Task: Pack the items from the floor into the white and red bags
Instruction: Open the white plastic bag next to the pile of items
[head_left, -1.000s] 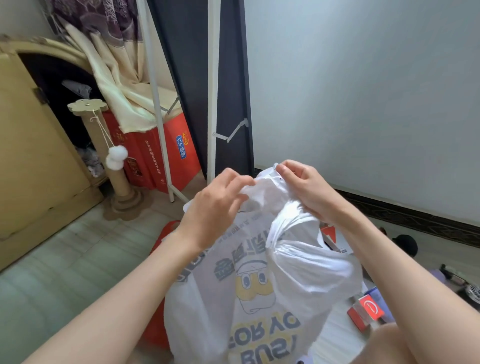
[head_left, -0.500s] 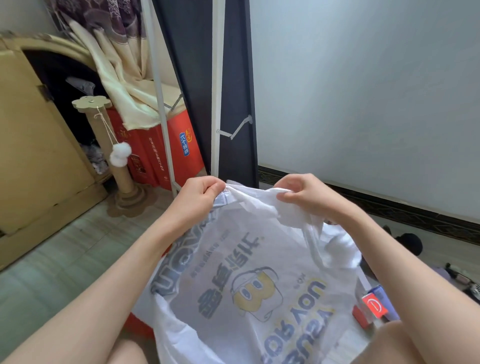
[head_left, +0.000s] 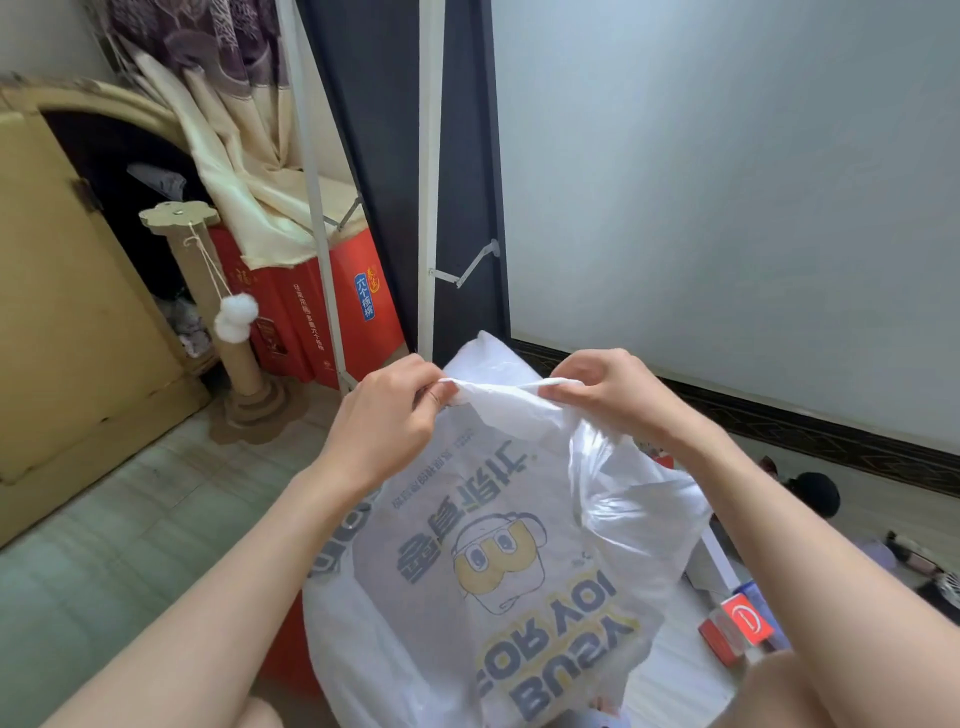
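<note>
A white plastic bag (head_left: 498, 561) with a yellow cartoon face and upside-down blue lettering hangs in front of me, held up off the floor. My left hand (head_left: 384, 415) pinches its top edge on the left. My right hand (head_left: 608, 395) pinches the same edge on the right, a short stretch of plastic taut between them. A red bag (head_left: 283, 654) shows partly behind the white bag's lower left. A small red box (head_left: 735, 626) lies on the floor at the lower right, next to a blue box (head_left: 756, 597).
A cardboard cat scratching post (head_left: 228, 332) with white pom-poms stands at the left, by a yellow cabinet (head_left: 67, 322). Red cartons (head_left: 332, 312) sit behind white rack poles (head_left: 427, 208). A dark round object (head_left: 813, 491) and small items lie along the wall at right.
Both hands have drawn closer together along the bag's top edge. The bag has shifted so its printed face sits more centrally below the hands.
</note>
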